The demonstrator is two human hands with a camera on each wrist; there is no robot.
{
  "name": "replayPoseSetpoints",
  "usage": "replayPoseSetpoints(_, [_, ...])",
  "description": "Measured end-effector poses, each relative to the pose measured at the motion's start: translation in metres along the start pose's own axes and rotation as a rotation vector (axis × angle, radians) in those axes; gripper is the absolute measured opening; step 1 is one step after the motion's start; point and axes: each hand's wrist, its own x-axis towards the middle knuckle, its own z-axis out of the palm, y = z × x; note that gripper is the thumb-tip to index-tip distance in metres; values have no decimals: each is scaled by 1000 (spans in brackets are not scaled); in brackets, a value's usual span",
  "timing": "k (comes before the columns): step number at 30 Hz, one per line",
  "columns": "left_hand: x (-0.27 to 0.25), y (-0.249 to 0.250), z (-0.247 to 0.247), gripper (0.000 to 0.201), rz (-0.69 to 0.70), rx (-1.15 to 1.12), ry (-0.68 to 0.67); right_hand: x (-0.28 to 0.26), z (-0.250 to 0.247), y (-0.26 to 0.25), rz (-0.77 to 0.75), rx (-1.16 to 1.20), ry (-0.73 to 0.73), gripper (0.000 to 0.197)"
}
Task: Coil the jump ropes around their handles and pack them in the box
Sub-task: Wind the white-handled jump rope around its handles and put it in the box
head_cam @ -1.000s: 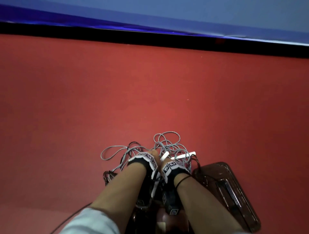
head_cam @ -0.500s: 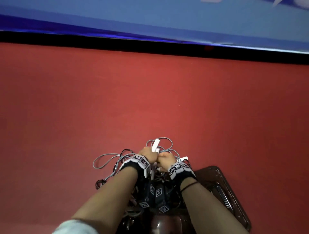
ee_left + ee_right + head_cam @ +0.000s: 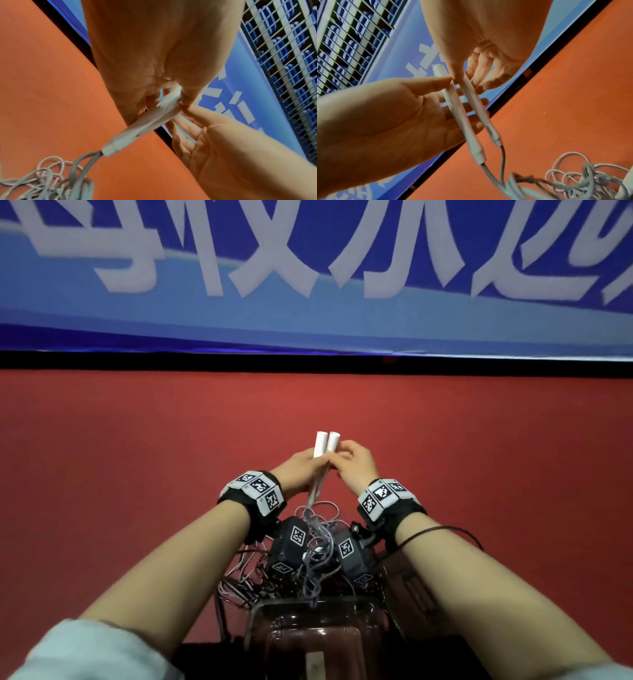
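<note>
Now | two white handles (image 3: 324, 447) | both hands (image 3: 324, 462) pinching them | one box (image 3: 315, 635)

My forearms and the wrist cameras hide most of the box (image 3: 310, 631) and rope tangle (image 3: 318, 546); banner (image 3: 308, 251) lettering is blurred

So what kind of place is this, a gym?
Probably a sports hall or court: red floor, a blue banner with large white characters along the wall, and wire racks behind it.
</note>
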Motion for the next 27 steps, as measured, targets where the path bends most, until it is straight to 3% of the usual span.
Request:
replayPoseSetpoints(5, [-20, 15, 5, 19, 75, 33, -77, -28, -24, -22, -78, 104, 36, 3])
replayPoseSetpoints(9, [-30, 22, 14, 18, 151, 9, -3, -37, -31, -31, -4, 223, -80, 23])
replayPoseSetpoints(13, [-27, 37, 6, 15, 146, -276, 152, -48, -33, -41, 24, 29, -266, 46])
replayPoseSetpoints(16, [-23, 46, -7, 13, 149, -518, 210, -55, -28, -39, -9, -110, -443, 39])
replayPoseSetpoints(22, [-12, 45, -21, 17, 8, -876, 330, -44, -19, -39, -113, -65, -455, 10])
replayPoseSetpoints(27, [-4, 29, -33, 15, -188, -955, 349, -40, -13, -44, -192, -99, -336, 20])
